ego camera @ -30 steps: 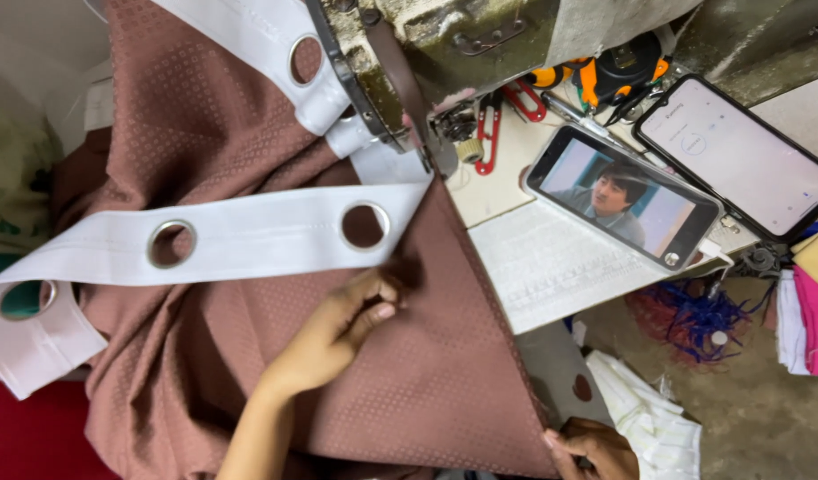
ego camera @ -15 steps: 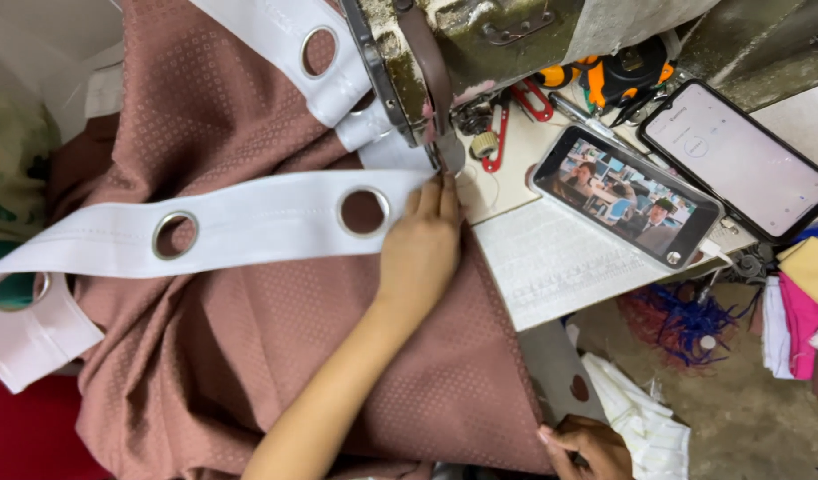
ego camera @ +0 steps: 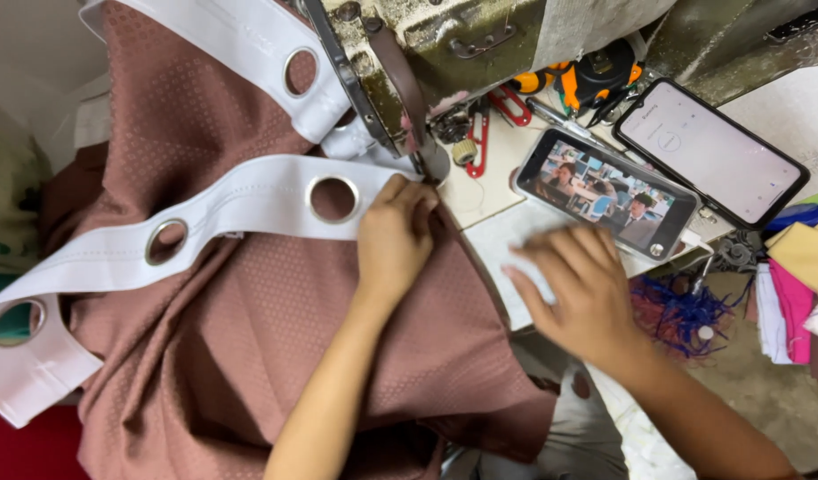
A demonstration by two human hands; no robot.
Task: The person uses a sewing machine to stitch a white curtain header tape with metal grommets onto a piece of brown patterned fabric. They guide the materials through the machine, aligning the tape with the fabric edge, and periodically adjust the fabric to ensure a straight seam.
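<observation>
My left hand (ego camera: 396,236) rests with curled fingers on the end of a white eyelet tape (ego camera: 240,200), which lies across a brown dotted curtain fabric (ego camera: 249,329); whether it pinches the tape I cannot tell. The tape has metal-ringed holes (ego camera: 332,197) and runs under a worn sewing machine (ego camera: 409,53). My right hand (ego camera: 578,284) hovers with fingers spread over the white table (ego camera: 480,191), just below a phone (ego camera: 607,191) playing a video. It holds nothing.
A second phone (ego camera: 709,151) with a pale screen lies to the right. Red-handled scissors (ego camera: 480,142) and an orange-black tool (ego camera: 587,80) lie by the machine. Coloured cloth pieces (ego camera: 805,276) and blue thread scraps (ego camera: 685,311) lie at the right.
My left hand slid up from the brown fabric to the tape's end near the machine. My right hand rose from the lower edge toward the video phone.
</observation>
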